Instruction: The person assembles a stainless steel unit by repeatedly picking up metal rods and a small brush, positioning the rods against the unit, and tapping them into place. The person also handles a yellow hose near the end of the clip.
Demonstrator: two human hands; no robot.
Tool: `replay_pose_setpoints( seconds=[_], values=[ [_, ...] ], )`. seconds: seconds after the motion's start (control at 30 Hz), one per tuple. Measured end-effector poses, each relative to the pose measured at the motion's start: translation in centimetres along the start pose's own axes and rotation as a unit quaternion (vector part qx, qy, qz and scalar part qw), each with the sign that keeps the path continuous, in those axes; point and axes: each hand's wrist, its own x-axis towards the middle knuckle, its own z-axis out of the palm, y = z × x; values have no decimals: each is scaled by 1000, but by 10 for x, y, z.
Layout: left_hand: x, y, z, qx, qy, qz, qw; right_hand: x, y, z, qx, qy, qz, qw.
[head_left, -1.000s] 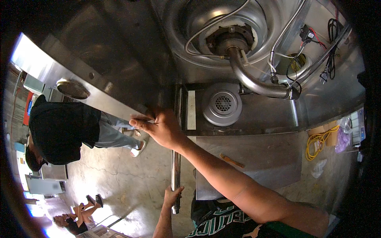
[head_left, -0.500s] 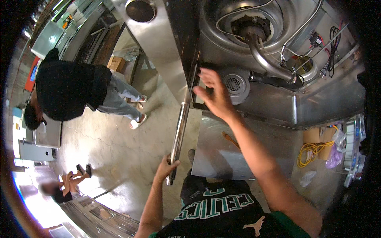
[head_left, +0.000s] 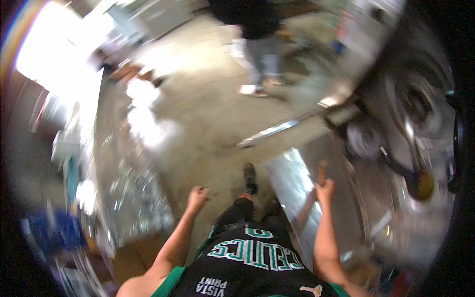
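A person's right hand (head_left: 325, 189), lower right of the frame, grips a brown wooden handle (head_left: 321, 172) beside a steel panel (head_left: 297, 183); the left hand (head_left: 197, 197) hangs fisted, empty. Picking up looks done; placing comes next.

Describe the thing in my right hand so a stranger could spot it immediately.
Start at the shiny sheet-metal panel lying on the concrete floor, right of your legs. Your right hand rests at its edge, gripping a short brown stick-like handle, the only brown, wood-coloured piece among grey metal.
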Motion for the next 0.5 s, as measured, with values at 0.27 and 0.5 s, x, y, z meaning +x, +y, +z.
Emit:
replay_pose_setpoints(
  seconds=[0.27, 0.5],
  values=[
    [-196, -99, -65, 128, -111, -9, 986, 31, 71, 38, -133, -40, -1, 990],
    [-309, -126, -281, -187, 34, 267, 945, -58, -23, 94, -65, 121, -148, 979]
  ],
)
